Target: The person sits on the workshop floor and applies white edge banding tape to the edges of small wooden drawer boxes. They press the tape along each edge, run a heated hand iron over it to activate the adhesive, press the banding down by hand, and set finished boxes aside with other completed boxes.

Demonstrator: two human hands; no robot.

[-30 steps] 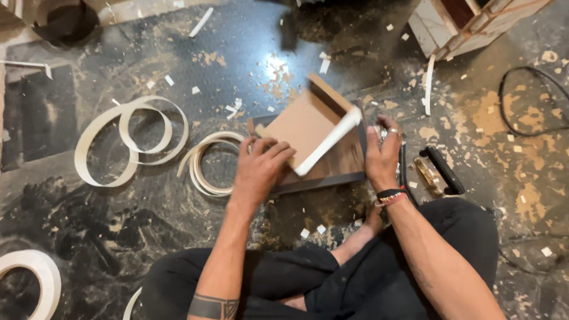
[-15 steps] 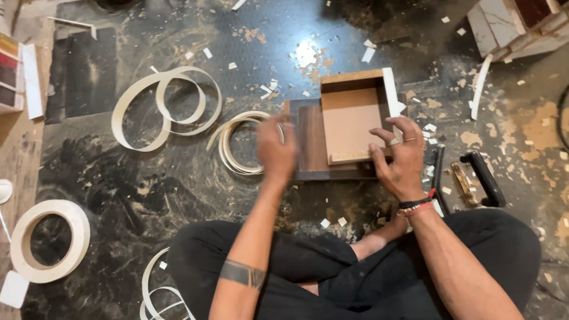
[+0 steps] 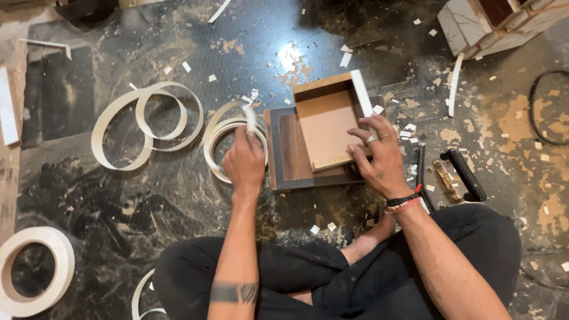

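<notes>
Right hand fingers spread, pressing the open wooden box, its white-edged side lying near-to-far; left hand pinches a white strip.

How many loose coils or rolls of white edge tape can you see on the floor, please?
4: a double coil upper left, a coil under the left hand, a thick roll lower left, and one partly hidden by the knee.

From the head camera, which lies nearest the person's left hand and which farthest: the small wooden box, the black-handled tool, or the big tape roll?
1. Small wooden box, just right of the left hand.
2. Black-handled tool, far right.
3. Big tape roll, lower-left corner.
</notes>
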